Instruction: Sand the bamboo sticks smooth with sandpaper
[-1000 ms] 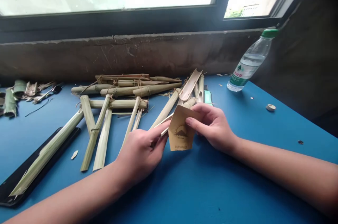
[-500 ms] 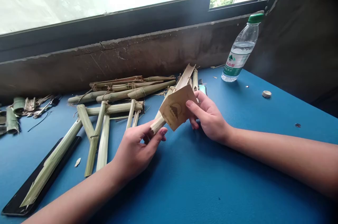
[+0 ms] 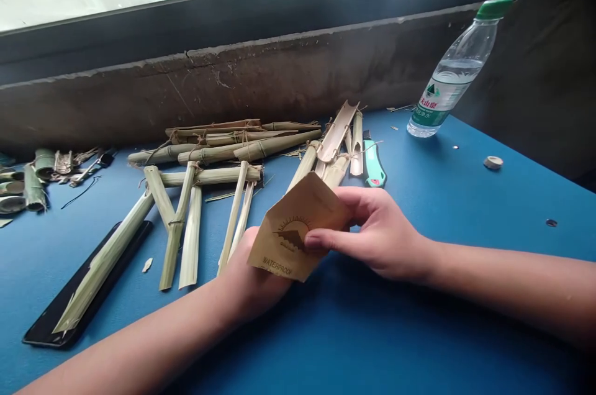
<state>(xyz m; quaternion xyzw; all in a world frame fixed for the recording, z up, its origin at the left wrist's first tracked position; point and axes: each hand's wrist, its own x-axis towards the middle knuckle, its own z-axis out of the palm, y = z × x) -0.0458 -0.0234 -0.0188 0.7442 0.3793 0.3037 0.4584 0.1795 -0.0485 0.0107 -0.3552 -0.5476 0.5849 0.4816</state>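
My right hand (image 3: 377, 233) is closed on a brown paper sheet (image 3: 293, 230) printed with a mountain logo and the word WATERPROOF, thumb on its face. The sheet stands tilted just above the blue table (image 3: 419, 333). My left hand (image 3: 249, 286) lies right behind and under the sheet, and its fingers are hidden by it. A pale bamboo stick (image 3: 305, 165) runs down from the pile and disappears under the sheet's upper edge, toward those hidden fingers.
Tied bamboo strips (image 3: 195, 196) lie spread to the left and behind. A green utility knife (image 3: 374, 165) sits beside them. A water bottle (image 3: 447, 81) stands at the back right, with a small tape roll (image 3: 492, 163) nearby. A black flat slab (image 3: 51, 320) lies at the front left.
The sheet has come down and toward me, and now covers my left hand's fingers, which earlier pinched the end of the bamboo stick. The camera view has shifted slightly.
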